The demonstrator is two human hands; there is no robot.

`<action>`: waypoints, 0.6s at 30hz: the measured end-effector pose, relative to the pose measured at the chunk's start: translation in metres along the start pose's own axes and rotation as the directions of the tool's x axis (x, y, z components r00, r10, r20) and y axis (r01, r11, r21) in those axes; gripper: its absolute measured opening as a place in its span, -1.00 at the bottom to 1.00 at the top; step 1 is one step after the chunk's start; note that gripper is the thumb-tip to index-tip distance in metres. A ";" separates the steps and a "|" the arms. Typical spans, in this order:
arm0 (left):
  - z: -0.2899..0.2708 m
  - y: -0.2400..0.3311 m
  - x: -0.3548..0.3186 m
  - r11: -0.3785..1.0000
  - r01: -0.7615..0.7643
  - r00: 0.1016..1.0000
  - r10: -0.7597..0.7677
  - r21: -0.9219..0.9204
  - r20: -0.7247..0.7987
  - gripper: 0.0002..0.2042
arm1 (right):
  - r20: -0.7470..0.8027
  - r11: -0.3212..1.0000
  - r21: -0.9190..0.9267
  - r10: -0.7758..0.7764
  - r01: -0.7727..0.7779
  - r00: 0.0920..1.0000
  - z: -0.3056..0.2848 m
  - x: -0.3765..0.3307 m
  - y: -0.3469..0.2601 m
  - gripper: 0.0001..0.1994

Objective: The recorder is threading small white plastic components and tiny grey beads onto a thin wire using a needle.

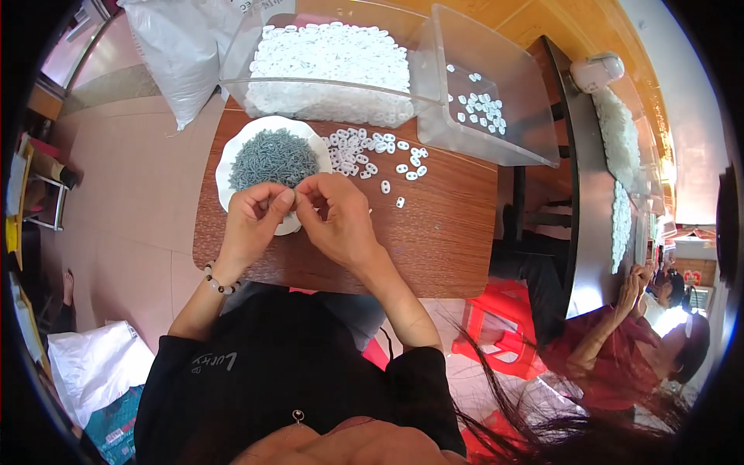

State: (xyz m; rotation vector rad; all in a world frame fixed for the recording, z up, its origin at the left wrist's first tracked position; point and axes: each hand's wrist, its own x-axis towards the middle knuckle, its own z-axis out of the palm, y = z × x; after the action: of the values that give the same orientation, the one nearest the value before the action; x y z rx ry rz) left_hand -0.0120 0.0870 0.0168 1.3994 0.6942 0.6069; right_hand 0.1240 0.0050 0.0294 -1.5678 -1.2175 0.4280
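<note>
My left hand (254, 221) and my right hand (338, 219) meet over the near edge of a white scalloped bowl (224, 172). Thumbs and index fingers are pinched together, fingertip to fingertip. Whatever lies between them is too small and covered to make out. A heap of thin grey-green screw-like pieces (273, 159) fills the bowl. Just right of it, small white oval plastic parts (350, 149), each with two holes, lie in a loose pile. A few more are scattered further right, one white part (400, 202) lying nearest my right hand.
Bowl and parts rest on a brown wooden table (442, 248). Behind stand a clear bin (333, 91) heaped with white parts and another clear bin (496, 147) holding fewer. At right, a person in red (612, 356) works by a dark table (585, 263). A red stool (504, 329) stands below.
</note>
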 end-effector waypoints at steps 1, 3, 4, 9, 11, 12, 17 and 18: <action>-0.002 -0.001 0.000 1.000 0.004 1.000 -0.004 0.017 0.016 -0.83 | 0.022 0.999 -0.009 -0.038 0.038 0.999 -0.001 0.000 -0.001 -0.91; -0.004 -0.001 0.003 0.994 0.084 0.996 -0.082 -0.064 0.035 -0.82 | 0.027 0.995 -0.038 -0.091 0.092 0.996 -0.003 0.001 0.001 -0.91; -0.005 0.000 0.003 0.976 0.165 0.986 -0.158 -0.144 0.056 -0.80 | 0.037 0.987 -0.065 -0.144 0.146 0.989 -0.004 0.001 0.002 -0.91; 0.003 -0.001 0.001 0.972 0.176 0.984 -0.170 -0.154 0.051 -0.76 | 0.037 0.999 0.035 -0.040 0.039 0.999 0.000 -0.003 0.007 -0.92; 0.007 -0.001 -0.001 0.964 0.205 0.978 -0.197 -0.167 0.060 -0.76 | 0.057 0.994 0.106 0.031 -0.037 0.998 0.002 -0.004 0.011 -0.92; 0.009 -0.005 0.000 0.969 0.201 0.979 -0.197 -0.141 0.044 -0.76 | 0.038 0.994 0.111 0.022 -0.026 0.999 0.003 -0.004 0.013 -0.92; 0.009 -0.024 0.004 0.982 -0.081 0.990 0.099 0.172 -0.100 -0.72 | 0.035 0.999 0.029 -0.022 0.021 0.999 0.008 -0.003 0.007 -0.93; 0.008 -0.023 0.006 0.987 -0.072 0.993 0.085 0.142 -0.088 -0.70 | 0.021 0.997 -0.013 -0.078 0.078 0.997 0.008 -0.001 0.007 -0.92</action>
State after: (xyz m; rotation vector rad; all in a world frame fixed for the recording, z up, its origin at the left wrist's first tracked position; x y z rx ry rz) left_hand -0.0023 0.0837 -0.0066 1.5403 0.7705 0.7005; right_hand 0.1201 0.0084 0.0202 -1.5254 -1.2951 0.3864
